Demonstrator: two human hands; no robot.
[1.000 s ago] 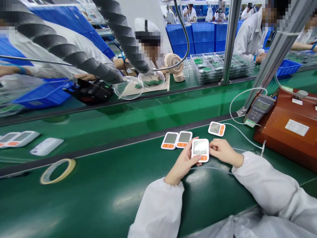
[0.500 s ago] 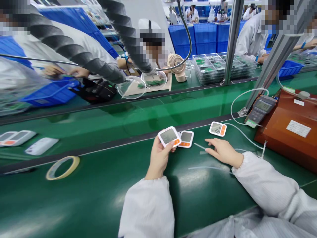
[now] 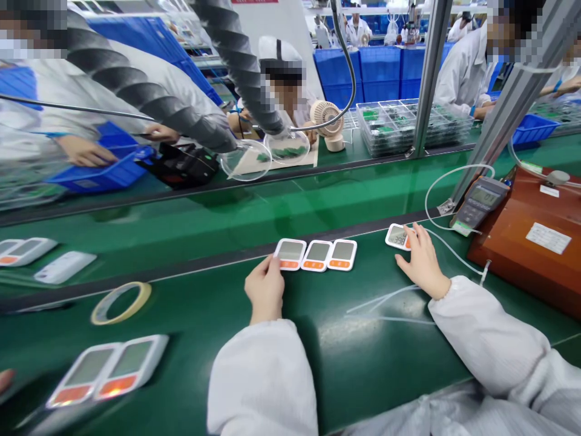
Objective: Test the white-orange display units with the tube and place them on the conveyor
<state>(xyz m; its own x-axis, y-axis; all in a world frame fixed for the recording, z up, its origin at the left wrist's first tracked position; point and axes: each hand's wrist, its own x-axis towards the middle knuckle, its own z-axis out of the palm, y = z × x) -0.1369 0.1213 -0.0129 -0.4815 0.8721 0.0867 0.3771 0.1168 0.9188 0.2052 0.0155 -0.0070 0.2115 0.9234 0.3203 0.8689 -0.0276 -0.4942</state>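
Item: green conveyor belt (image 3: 190,357) at a test station for small white digital monitor units with orange buttons.

Step in hand, as judged: 1 unit is being set down at the left end of a row of 3 while another, on test, is being taken up. The next move calls for a firm hold on the lit unit without tugging its tube, and for the left fingers to come away without nudging the row out of line.

Left hand (image 3: 265,290): loosely curled, fingertips touching the near left corner of the leftmost monitor unit (image 3: 290,254). It rests on the belt; nothing is lifted. The middle unit (image 3: 316,255) and right unit (image 3: 342,254) lie touching it, side by side, screens blank.

Right hand (image 3: 422,263): fingers spread and partly open, tips laid on the right edge of the lit monitor unit (image 3: 397,237), whose screen shows digits. Whether the hand grips the unit or only rests on it cannot be told. The unit lies flat on the belt, well apart from the row of 3.

Nearby:
- clear tube (image 3: 447,248), running from the lit unit toward the brown test box (image 3: 526,242);
- handheld gauge (image 3: 476,206), propped against that box;
- 2 loose tubes (image 3: 381,309) on the belt below the right hand;
- tape roll (image 3: 120,301), lying flat, left;
- 2 joined units (image 3: 109,369), near left, blurred.
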